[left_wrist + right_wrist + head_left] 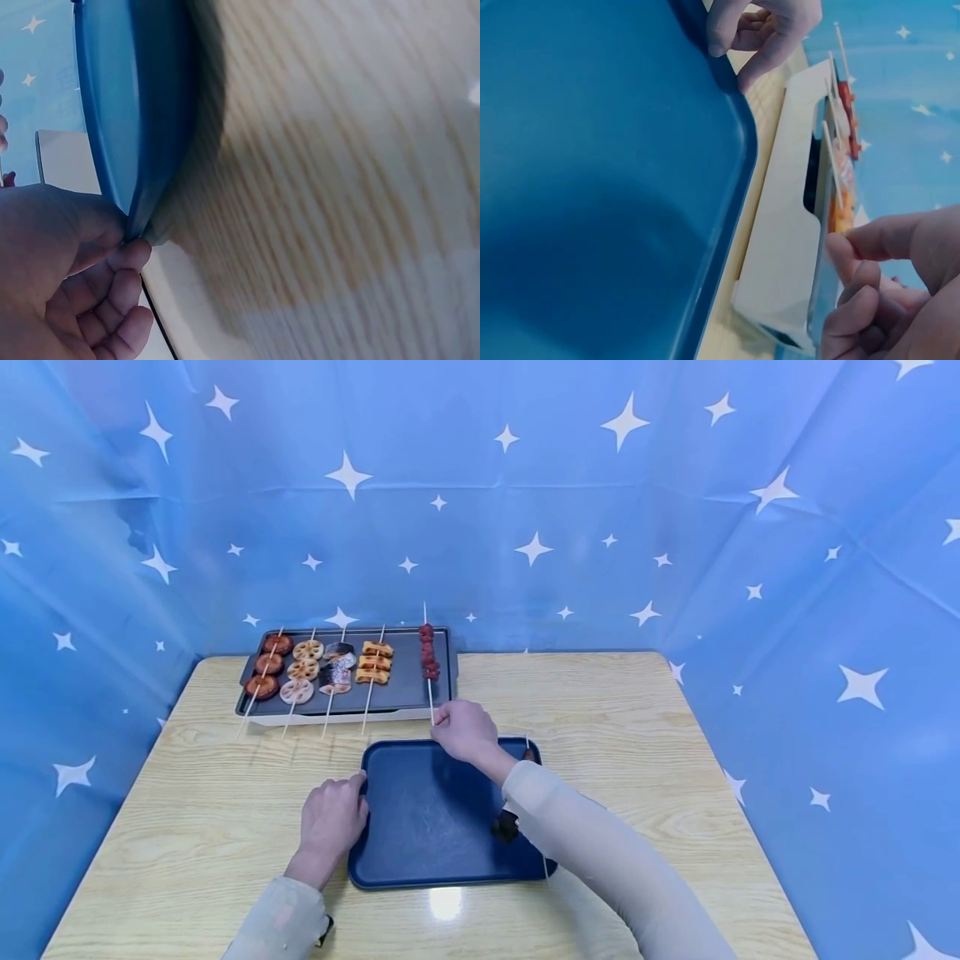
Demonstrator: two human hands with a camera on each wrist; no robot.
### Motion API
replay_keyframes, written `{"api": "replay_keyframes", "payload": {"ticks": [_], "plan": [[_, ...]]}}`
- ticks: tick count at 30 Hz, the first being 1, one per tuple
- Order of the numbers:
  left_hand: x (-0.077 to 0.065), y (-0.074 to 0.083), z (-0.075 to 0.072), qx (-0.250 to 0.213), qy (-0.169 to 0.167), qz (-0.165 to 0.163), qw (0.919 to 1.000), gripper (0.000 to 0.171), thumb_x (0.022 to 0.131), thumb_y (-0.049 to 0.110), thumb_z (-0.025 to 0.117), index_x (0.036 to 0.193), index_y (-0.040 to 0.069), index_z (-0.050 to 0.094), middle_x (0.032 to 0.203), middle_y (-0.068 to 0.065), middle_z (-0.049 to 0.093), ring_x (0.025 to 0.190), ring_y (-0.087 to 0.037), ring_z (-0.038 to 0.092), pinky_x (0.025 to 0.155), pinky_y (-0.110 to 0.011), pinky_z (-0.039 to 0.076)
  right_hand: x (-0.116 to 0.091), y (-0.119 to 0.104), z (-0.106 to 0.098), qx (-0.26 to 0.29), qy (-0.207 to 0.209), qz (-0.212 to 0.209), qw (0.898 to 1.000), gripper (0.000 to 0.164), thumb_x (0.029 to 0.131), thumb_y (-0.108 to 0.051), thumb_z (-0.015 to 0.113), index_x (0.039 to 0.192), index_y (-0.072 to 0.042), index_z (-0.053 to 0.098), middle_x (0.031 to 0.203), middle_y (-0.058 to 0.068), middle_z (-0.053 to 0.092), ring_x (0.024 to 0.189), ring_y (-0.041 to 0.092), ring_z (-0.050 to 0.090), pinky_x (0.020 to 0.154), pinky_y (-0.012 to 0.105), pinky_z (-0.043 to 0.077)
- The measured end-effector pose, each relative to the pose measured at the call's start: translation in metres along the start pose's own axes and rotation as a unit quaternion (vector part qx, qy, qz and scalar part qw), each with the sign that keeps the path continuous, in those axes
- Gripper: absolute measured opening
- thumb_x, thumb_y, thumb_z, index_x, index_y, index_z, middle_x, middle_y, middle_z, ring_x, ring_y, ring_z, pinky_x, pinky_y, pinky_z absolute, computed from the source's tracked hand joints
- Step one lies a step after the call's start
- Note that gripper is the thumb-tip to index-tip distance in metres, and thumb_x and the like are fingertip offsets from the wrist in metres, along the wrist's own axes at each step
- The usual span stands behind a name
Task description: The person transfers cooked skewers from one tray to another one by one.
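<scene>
My right hand (pixel 467 731) pinches the lower end of a wooden stick threaded with dark red meat chunks, a meat skewer (pixel 427 652). The meat lies over the right part of a dark griddle plate (pixel 402 692) with a pale base. In the right wrist view, thumb and forefinger meet beside the griddle's pale side (pixel 780 225). My left hand (pixel 332 814) grips the left rim of a dark blue tray (pixel 427 818), thumb on one side and fingers on the other. Partly hidden under my right sleeve, another skewer (pixel 529 752) lies along the tray's right side.
On the griddle, from the left, lie a skewer of round brown slices (pixel 268 665), a lotus root skewer (pixel 303 669), a fish-like skewer with dark skin (pixel 337 670) and a yellow-brown folded skewer (pixel 374 662). Their sticks overhang the front edge. A blue starred curtain (pixel 480 527) surrounds the wooden table (pixel 622 718).
</scene>
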State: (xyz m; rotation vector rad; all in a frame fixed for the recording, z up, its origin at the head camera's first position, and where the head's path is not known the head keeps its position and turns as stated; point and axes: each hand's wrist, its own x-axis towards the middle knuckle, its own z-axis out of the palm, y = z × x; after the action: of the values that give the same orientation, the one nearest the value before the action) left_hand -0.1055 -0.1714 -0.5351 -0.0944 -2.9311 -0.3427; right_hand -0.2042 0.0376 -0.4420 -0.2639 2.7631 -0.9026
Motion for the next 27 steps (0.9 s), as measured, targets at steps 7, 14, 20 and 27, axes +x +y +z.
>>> {"api": "replay_keyframes", "payload": {"ticks": [7,14,20,27], "plan": [[0.000,-0.001,-0.001,-0.003,0.005,0.006,1.0000,0.032,0.079,0.008,0.068,0.111,0.003,0.072,0.079,-0.014,0.073,0.062,-0.030,0.061,0.053,-0.040,0.046,-0.006,0.015,-0.004,0.005,0.005,-0.002,1.000,0.008,0.087,-0.020,0.065,0.084,-0.018,0.071,0.084,-0.005,0.073,0.076,0.010,0.063,0.062,0.025,0.045],[-0.001,-0.002,0.000,-0.004,0.006,0.004,1.0000,0.032,0.079,0.008,0.068,0.111,0.004,0.071,0.077,-0.013,0.072,0.060,-0.028,0.060,0.052,-0.039,0.044,-0.012,0.027,-0.010,0.011,0.000,0.014,1.000,0.006,0.088,-0.022,0.066,0.085,-0.018,0.071,0.082,-0.004,0.073,0.072,0.010,0.063,0.061,0.026,0.045],[-0.001,-0.002,0.001,-0.007,0.005,0.005,0.9999,0.033,0.079,0.008,0.068,0.112,0.004,0.072,0.078,-0.013,0.073,0.061,-0.029,0.060,0.052,-0.039,0.044,-0.022,0.036,-0.017,0.011,-0.003,0.013,1.000,0.005,0.087,-0.021,0.068,0.084,-0.017,0.070,0.075,-0.005,0.069,0.066,0.009,0.059,0.061,0.026,0.044],[-0.001,-0.002,0.001,-0.011,0.008,0.007,0.9999,0.033,0.079,0.008,0.069,0.111,0.004,0.072,0.077,-0.013,0.073,0.059,-0.027,0.059,0.050,-0.037,0.043,-0.038,0.045,-0.021,0.027,-0.002,-0.007,1.000,0.007,0.085,-0.018,0.068,0.079,-0.015,0.067,0.064,-0.007,0.059,0.057,0.008,0.052,0.056,0.023,0.039]]}}
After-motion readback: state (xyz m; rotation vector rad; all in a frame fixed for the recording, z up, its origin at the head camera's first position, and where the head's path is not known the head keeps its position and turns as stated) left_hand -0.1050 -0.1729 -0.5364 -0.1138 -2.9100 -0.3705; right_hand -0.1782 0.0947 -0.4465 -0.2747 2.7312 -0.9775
